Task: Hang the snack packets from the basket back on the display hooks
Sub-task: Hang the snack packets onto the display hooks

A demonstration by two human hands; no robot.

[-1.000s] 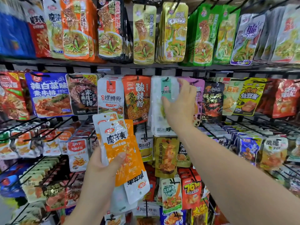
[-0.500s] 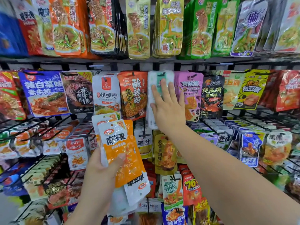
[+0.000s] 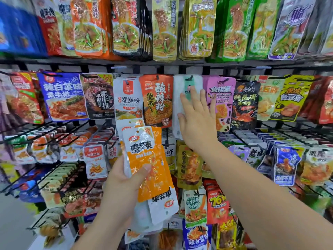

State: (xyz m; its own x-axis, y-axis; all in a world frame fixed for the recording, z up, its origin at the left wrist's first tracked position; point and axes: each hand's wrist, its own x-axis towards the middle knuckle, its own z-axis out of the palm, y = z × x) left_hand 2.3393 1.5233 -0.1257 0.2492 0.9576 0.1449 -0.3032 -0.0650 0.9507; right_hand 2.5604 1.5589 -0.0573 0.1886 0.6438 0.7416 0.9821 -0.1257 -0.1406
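Slippage threatens: the white-and-mint foil packets (image 3: pixel 187 101), hung on a black wire hook (image 3: pixel 190 78) under the display rack's middle rail (image 3: pixel 126 63), could slide off if the flat push skews them. The right hand (image 3: pixel 197 121) presses them with straight, spread fingers, arm outstretched. The left hand (image 3: pixel 124 179) grips a fan of orange-and-white plastic snack packets (image 3: pixel 144 159) lower down; a slack thumb could drop one.

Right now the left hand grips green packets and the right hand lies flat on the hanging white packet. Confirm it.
Not green: the head view shows the left hand gripping orange packets. The right hand does lie flat on the hanging white packet.
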